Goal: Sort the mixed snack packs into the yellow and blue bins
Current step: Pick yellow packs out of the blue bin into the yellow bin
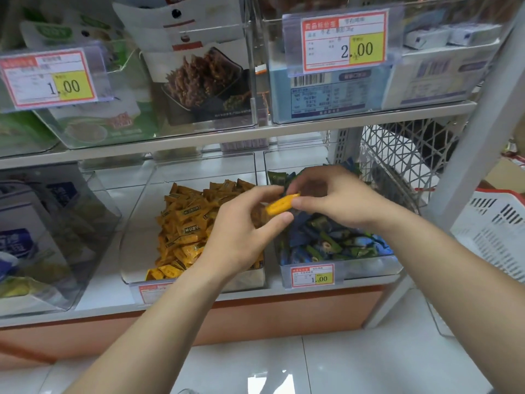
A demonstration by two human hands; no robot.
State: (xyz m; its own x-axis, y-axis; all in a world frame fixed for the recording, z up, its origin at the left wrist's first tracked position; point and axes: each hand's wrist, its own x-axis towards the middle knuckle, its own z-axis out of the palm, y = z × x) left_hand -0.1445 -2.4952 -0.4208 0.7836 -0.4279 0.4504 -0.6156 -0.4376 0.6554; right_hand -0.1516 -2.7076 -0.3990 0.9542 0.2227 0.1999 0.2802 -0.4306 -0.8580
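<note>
Over the gap between the yellow bin [142, 220] and the blue bin [369, 267], the left hand [241, 234] and right hand [338, 200] both pinch one yellow pack [281, 204] in curled fingers; it looks light, crinkly and slippery, so it is likely best gripped at a sealed end.

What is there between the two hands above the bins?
In the head view, a yellow snack pack, pinched by the left hand and the right hand.

Left hand [244, 231], right hand [338, 197], pinching yellow pack [281, 204]
</note>
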